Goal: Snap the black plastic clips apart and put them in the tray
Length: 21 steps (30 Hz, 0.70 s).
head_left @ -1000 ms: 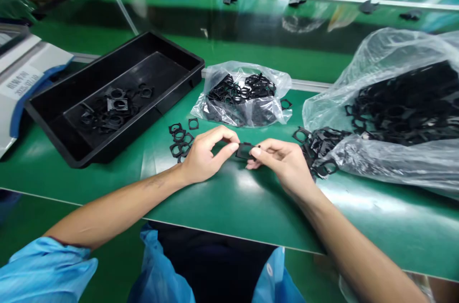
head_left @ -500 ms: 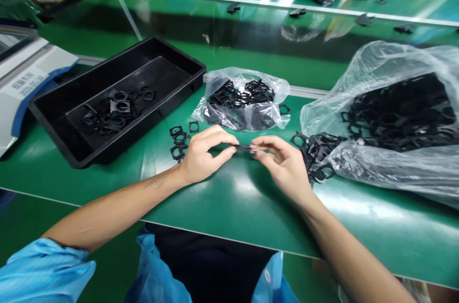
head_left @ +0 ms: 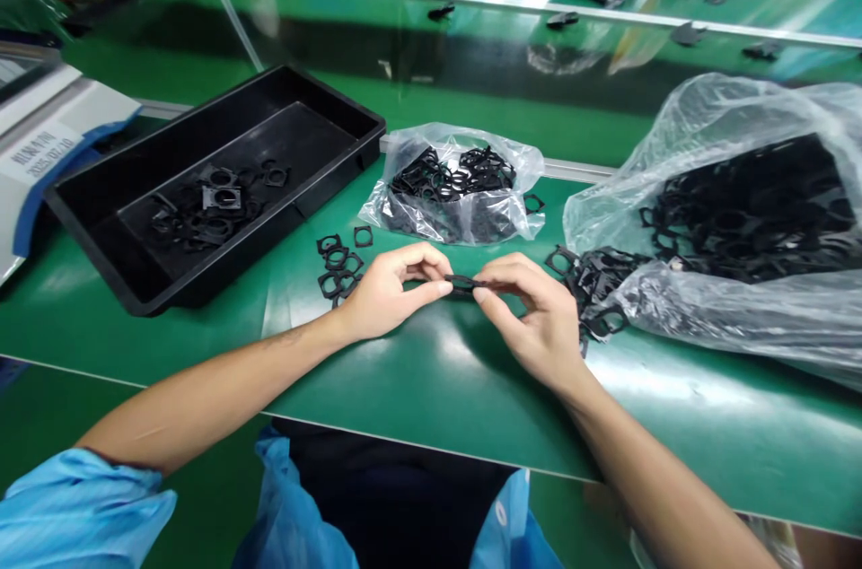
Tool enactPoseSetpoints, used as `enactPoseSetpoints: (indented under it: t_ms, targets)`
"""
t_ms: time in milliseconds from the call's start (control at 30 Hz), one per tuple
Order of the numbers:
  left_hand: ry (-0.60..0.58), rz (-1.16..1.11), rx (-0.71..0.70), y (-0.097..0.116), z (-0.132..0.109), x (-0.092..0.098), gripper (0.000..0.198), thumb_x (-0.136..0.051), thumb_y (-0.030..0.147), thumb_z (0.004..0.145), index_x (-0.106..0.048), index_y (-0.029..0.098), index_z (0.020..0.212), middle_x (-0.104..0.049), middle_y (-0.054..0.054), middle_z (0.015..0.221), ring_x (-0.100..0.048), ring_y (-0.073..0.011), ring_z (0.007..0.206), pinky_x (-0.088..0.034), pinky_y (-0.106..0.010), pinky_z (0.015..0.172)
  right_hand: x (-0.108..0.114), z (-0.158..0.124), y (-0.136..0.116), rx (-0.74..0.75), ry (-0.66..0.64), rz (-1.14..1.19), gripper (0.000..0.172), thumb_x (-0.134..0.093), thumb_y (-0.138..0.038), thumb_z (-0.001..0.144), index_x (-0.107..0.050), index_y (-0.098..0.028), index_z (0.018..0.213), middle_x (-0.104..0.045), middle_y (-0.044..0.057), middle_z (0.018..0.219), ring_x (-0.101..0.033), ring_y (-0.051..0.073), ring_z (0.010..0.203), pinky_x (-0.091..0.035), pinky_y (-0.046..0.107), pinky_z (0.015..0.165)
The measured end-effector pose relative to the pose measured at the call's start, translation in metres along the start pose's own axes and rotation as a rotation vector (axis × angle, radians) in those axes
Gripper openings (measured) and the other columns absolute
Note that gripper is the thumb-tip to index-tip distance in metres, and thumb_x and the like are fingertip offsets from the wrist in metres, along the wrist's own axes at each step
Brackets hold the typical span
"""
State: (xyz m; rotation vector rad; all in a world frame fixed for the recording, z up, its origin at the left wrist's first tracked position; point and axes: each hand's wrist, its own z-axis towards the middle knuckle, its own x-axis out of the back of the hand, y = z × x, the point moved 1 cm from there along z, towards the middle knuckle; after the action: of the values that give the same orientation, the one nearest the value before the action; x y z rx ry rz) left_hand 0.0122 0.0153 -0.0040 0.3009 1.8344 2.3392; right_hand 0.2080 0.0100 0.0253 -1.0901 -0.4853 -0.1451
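Two hands meet over the near middle of the bench (head_left: 437,389): the left hand (head_left: 383,291) and the right hand (head_left: 539,318) each have a grip pinched on one end of a thin black plastic frame (head_left: 461,284), held edge-on just above the green surface. A handful of finished-looking pieces (head_left: 212,205) lie in the black tray (head_left: 222,268) at far left, and a few loose frames (head_left: 338,264) sit just left of the left hand. Far more fill the small clear bag (head_left: 458,183) beyond the hands and the large bag (head_left: 727,219) at right, so most looks undone. Whether the held piece is one part or two pressed together cannot be made out. The large bag runs off the right edge.
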Motion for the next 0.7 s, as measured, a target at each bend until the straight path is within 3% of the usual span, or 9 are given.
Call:
enactPoseSetpoints:
  t_ms: [167,333,533,700]
  targets:
    - [0.021,-0.112,0.126,-0.0047,0.0013,-0.0021,0.012,-0.075,0.022,0.077,-0.066,0.016,0.084,-0.068,0.0,0.079,-0.066,-0.012,0.075,-0.055,-0.024,0.075,-0.0066,-0.0022,0.0044,-0.217,-0.049,0.119,0.019,-0.072,-0.038,0.086,-0.068,-0.02,0.089,-0.072,0.004,0.085,-0.069,0.017,0.074,-0.061,0.029,0.074]
    - [0.003,-0.173,0.188,-0.006,0.0016,-0.0008,0.018,-0.08,0.028,0.075,-0.069,0.015,0.08,-0.071,-0.002,0.078,-0.068,-0.0136,0.073,-0.057,-0.027,0.074,-0.0068,-0.0015,0.0041,-0.298,-0.033,0.182,0.022,-0.075,-0.041,0.082,-0.07,-0.02,0.084,-0.072,0.003,0.081,-0.069,0.018,0.072,-0.06,0.029,0.072]
    - [-0.071,-0.313,0.271,-0.0085,0.0015,0.0003,0.029,-0.084,0.037,0.073,-0.073,0.013,0.085,-0.077,-0.006,0.082,-0.075,-0.02,0.077,-0.061,-0.036,0.081,-0.0043,0.0006,0.0012,-0.429,-0.053,0.321,0.04,-0.083,-0.056,0.068,-0.07,-0.02,0.078,-0.071,0.004,0.073,-0.068,0.019,0.066,-0.06,0.033,0.07]
    - [-0.06,-0.376,0.315,-0.0089,0.0012,-0.0004,0.031,-0.086,0.037,0.072,-0.075,0.012,0.086,-0.078,-0.008,0.084,-0.076,-0.0217,0.078,-0.063,-0.039,0.082,-0.0037,0.0021,0.0004,-0.478,-0.062,0.419,0.041,-0.087,-0.055,0.064,-0.069,-0.019,0.074,-0.07,0.003,0.071,-0.068,0.017,0.064,-0.059,0.031,0.067]
